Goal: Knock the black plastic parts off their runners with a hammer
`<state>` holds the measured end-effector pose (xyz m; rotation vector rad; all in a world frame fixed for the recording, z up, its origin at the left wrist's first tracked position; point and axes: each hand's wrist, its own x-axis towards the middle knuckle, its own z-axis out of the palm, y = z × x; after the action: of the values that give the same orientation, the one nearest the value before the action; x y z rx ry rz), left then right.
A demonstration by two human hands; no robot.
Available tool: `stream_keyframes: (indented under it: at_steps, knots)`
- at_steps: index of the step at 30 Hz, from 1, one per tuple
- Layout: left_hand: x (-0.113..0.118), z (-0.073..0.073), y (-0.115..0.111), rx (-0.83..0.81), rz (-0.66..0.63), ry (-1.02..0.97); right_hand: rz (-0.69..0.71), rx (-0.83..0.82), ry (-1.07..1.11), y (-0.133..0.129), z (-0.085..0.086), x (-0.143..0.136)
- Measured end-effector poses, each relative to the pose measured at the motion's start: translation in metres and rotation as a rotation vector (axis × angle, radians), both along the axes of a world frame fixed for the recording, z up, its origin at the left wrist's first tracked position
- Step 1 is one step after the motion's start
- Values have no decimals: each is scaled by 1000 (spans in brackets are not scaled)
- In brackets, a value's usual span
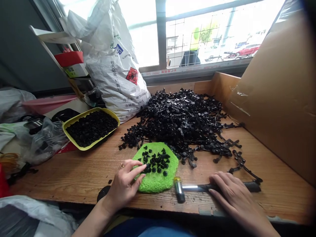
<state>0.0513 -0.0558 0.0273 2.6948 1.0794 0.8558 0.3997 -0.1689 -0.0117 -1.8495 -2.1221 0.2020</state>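
Observation:
My left hand (125, 179) is over the left side of a green fluffy cloth pad (155, 187). Its thumb and fingertips are apart, with the fingertips beside small black knob-like pieces (159, 161) clustered on the pad. Whether a fingertip touches one of them I cannot tell. My right hand (229, 191) is closed over the black handle of a two-faced mallet (191, 188). The mallet lies flat on the table, its metal head to the right of the pad, with one yellow face and one black face.
Behind the pad rises a large heap of linked black parts (182, 118) on the wooden table (74, 179). A yellow tray (86, 148) of small black pieces stands left, near a white woven sack (116, 65). A cardboard sheet (276, 98) borders the right side; a window is behind.

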Motion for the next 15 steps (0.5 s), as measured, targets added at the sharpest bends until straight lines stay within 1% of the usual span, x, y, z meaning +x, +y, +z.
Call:
stream_keyframes:
  at_steps: [3,5,6,10,11,13,15]
  knots:
    - [11,-2,-13,12,-43,94,-9,9,-15,0,0,0]
    - [16,-2,-17,7,-70,111,-11,23,-30,0,-2,1]
    - [17,-1,-18,3,-66,102,-10,32,-36,0,-2,1]
    - [14,-2,-19,-12,25,24,-1,73,-49,0,-6,4]
    - [12,-3,-19,-25,16,19,2,86,-54,0,-7,4]
    - [9,-3,-19,-58,-52,16,7,101,-64,0,-7,4]
    - [7,-5,-20,-83,-94,-33,9,107,-73,0,-7,4]
